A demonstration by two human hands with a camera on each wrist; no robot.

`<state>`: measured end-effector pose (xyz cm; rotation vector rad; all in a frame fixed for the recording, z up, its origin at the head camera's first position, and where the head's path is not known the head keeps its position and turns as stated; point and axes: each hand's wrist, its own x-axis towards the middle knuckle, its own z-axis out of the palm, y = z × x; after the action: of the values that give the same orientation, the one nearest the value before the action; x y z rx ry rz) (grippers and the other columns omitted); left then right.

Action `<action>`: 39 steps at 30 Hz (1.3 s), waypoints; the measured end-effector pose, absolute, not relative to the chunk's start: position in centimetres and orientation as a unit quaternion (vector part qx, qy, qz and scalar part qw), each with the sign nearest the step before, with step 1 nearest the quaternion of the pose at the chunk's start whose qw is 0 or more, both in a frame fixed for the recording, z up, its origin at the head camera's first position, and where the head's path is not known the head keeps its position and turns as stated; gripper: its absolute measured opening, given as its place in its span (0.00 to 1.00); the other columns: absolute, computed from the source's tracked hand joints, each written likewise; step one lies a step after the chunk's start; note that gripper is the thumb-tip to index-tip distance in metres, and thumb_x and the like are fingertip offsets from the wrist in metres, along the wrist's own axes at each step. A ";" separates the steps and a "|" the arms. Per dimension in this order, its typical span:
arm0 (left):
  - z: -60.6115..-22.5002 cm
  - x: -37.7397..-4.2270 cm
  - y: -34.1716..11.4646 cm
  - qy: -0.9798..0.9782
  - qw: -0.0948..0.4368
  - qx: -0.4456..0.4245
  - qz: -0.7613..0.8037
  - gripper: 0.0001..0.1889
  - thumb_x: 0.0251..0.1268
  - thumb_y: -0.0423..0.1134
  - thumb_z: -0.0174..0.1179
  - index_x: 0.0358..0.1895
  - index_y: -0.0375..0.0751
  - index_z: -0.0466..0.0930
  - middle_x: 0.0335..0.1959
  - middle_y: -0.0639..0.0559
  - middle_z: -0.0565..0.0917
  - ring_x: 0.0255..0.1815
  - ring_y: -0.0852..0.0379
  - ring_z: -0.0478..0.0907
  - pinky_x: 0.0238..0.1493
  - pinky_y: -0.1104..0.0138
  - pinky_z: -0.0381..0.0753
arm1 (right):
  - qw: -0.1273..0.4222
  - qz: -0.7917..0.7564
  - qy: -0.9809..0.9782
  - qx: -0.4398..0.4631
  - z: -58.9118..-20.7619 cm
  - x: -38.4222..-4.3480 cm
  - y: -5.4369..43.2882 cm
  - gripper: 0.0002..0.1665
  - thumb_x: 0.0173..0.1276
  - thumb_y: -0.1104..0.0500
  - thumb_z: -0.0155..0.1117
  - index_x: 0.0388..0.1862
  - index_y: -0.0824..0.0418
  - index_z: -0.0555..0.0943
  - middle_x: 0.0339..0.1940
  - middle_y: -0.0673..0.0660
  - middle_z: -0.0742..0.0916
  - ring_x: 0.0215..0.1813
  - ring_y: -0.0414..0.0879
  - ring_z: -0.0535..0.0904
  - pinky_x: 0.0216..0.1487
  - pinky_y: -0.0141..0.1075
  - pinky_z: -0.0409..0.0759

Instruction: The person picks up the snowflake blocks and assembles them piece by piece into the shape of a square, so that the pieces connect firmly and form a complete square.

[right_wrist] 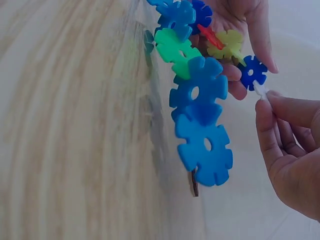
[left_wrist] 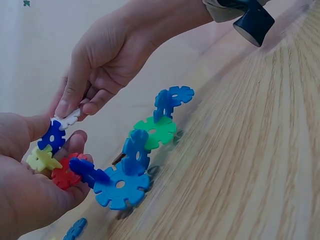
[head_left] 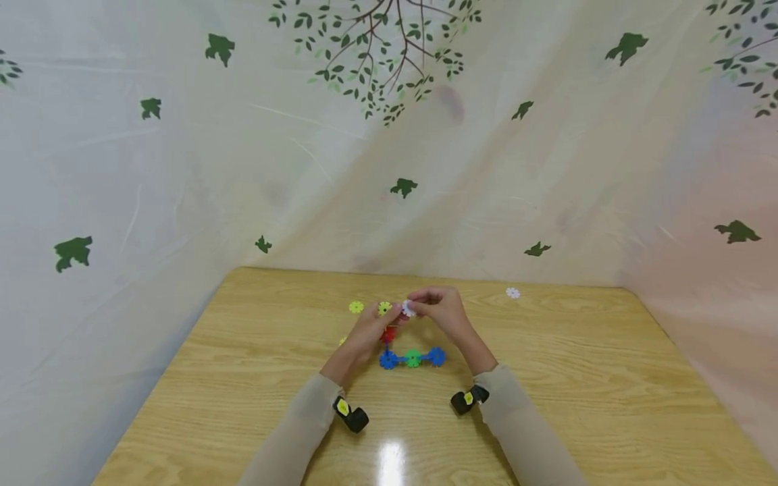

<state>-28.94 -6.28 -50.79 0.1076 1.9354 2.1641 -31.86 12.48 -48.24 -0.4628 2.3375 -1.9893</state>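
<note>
My left hand (head_left: 363,332) holds one end of a chain of interlocking plastic discs, notched like flowers. Along the chain come a yellow disc (left_wrist: 42,159), a red disc (left_wrist: 66,173), several blue discs (right_wrist: 205,145) and a green disc (left_wrist: 156,132). Its far part bends away close over the table. At the held end stands a dark blue disc (right_wrist: 253,73), near the left thumb. Between thumb and fingers my right hand (head_left: 446,316) pinches a white disc (left_wrist: 69,118), its edge right at the dark blue one. The fingertips partly cover the white disc.
A loose yellow disc (head_left: 356,307) lies on the wooden table (head_left: 577,378) beyond the left hand. Farther right, near the back edge, lies another white disc (head_left: 513,293). A patterned cloth (head_left: 340,223) hangs behind and around the table.
</note>
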 end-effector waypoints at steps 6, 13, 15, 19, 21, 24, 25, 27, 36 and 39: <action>-50.8 -28.8 -5.7 0.671 0.086 0.043 0.735 0.17 0.81 0.45 0.52 0.54 0.32 0.77 0.37 0.53 0.85 0.32 0.61 0.75 0.29 0.73 0.70 | -0.009 -0.649 0.748 -0.142 -48.1 -31.7 12.3 0.11 0.65 0.68 0.73 0.43 0.76 0.86 0.37 0.68 0.90 0.29 0.39 0.85 0.35 0.38 0.88; -50.8 -28.7 -5.5 0.662 0.066 0.037 0.746 0.14 0.81 0.42 0.52 0.54 0.33 0.75 0.38 0.55 0.84 0.39 0.59 0.79 0.37 0.72 0.77 | -0.019 -0.676 0.726 -0.124 -48.1 -31.5 11.8 0.11 0.63 0.71 0.72 0.42 0.78 0.85 0.30 0.59 0.90 0.26 0.40 0.85 0.32 0.34 0.87; -50.8 -28.7 -5.4 0.658 0.059 0.038 0.750 0.13 0.80 0.41 0.53 0.54 0.33 0.74 0.37 0.56 0.84 0.40 0.60 0.80 0.39 0.72 0.78 | -0.017 -0.686 0.719 -0.115 -48.2 -31.5 11.7 0.11 0.63 0.72 0.72 0.42 0.79 0.85 0.29 0.56 0.90 0.26 0.40 0.85 0.32 0.34 0.88; -50.7 -28.7 -5.3 0.651 0.055 0.044 0.756 0.13 0.80 0.41 0.54 0.54 0.33 0.74 0.36 0.57 0.84 0.40 0.59 0.80 0.37 0.73 0.77 | -0.016 -0.705 0.702 -0.097 -48.2 -31.4 11.6 0.12 0.63 0.73 0.72 0.43 0.81 0.83 0.27 0.51 0.89 0.25 0.40 0.85 0.32 0.33 0.87; -50.5 -28.6 -5.2 0.647 0.056 0.044 0.759 0.14 0.80 0.43 0.54 0.54 0.34 0.73 0.37 0.56 0.85 0.40 0.60 0.80 0.35 0.73 0.76 | -0.018 -0.714 0.693 -0.094 -48.1 -31.4 11.6 0.13 0.63 0.73 0.71 0.44 0.82 0.83 0.26 0.49 0.89 0.25 0.40 0.85 0.32 0.33 0.87; -50.3 -28.6 -5.1 0.645 0.057 0.041 0.761 0.14 0.80 0.44 0.53 0.53 0.35 0.71 0.38 0.54 0.87 0.42 0.59 0.82 0.36 0.73 0.77 | -0.022 -0.716 0.691 -0.095 -47.9 -31.4 11.6 0.13 0.64 0.74 0.70 0.44 0.82 0.82 0.25 0.48 0.89 0.25 0.39 0.85 0.32 0.32 0.87; -50.2 -28.6 -5.0 0.647 0.056 0.040 0.759 0.14 0.81 0.44 0.53 0.53 0.35 0.71 0.38 0.53 0.87 0.43 0.57 0.82 0.36 0.72 0.76 | -0.023 -0.716 0.691 -0.097 -47.9 -31.4 11.6 0.13 0.64 0.74 0.70 0.44 0.82 0.82 0.25 0.47 0.88 0.25 0.39 0.85 0.32 0.32 0.87; -50.0 -28.5 -5.0 0.648 0.055 0.038 0.759 0.14 0.81 0.44 0.53 0.52 0.36 0.70 0.39 0.50 0.88 0.44 0.55 0.83 0.36 0.72 0.75 | -0.023 -0.711 0.696 -0.099 -47.7 -31.4 11.6 0.12 0.64 0.74 0.70 0.44 0.82 0.82 0.25 0.47 0.88 0.26 0.38 0.85 0.33 0.31 0.87; -49.9 -28.6 -5.6 0.650 0.092 0.040 0.753 0.20 0.83 0.50 0.46 0.59 0.35 0.69 0.48 0.42 0.86 0.53 0.45 0.82 0.49 0.64 0.82 | 0.020 -0.695 0.712 -0.097 -47.4 -31.6 11.8 0.14 0.67 0.70 0.69 0.47 0.80 0.82 0.29 0.49 0.88 0.30 0.39 0.86 0.36 0.32 0.87; -50.0 -28.7 -5.6 0.605 0.111 0.041 0.788 0.26 0.86 0.51 0.38 0.64 0.29 0.68 0.44 0.50 0.85 0.48 0.53 0.83 0.48 0.65 0.83 | 0.023 -0.695 0.713 -0.094 -47.5 -31.7 12.0 0.13 0.67 0.71 0.68 0.47 0.80 0.82 0.29 0.48 0.88 0.29 0.39 0.85 0.36 0.32 0.87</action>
<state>-28.69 -5.60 -50.02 0.1210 1.7767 2.3142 -31.68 11.99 -47.51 -0.2906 2.2068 -2.1501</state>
